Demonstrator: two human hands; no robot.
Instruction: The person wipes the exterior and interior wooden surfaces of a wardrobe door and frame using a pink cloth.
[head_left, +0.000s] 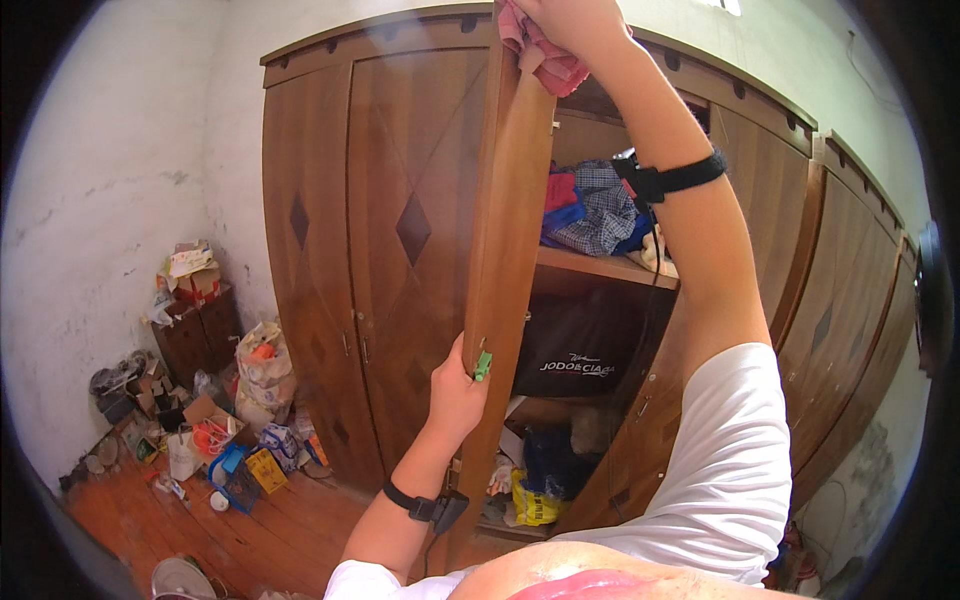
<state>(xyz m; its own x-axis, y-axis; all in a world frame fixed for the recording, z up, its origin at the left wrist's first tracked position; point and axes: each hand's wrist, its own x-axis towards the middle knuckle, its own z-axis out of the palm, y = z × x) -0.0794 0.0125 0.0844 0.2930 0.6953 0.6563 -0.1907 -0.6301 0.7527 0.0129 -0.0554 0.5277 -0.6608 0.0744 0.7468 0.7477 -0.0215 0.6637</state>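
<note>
My right hand (577, 26) is raised at the top of the view and grips a crumpled pink cloth (561, 73). The cloth lies against the upper part of an open wooden wardrobe door (504, 247), seen almost edge-on. Lower down, my left hand (457, 394) holds this door from its left side, its fingers partly hidden behind the panel. Beside those fingers a small green plastic piece (482, 366) sticks out at the door's edge. Behind the door, the wardrobe shelf (607, 264) carries folded clothes (596, 206), among them a checked fabric.
Below the shelf are a black bag (570, 337) with writing and a yellow plastic bag (534, 502). Closed wardrobe doors (412, 300) stand to the left. Boxes, bags and a stuffed sack (262, 375) crowd the wooden floor (300, 532) at left. A white round object (180, 581) lies near the bottom.
</note>
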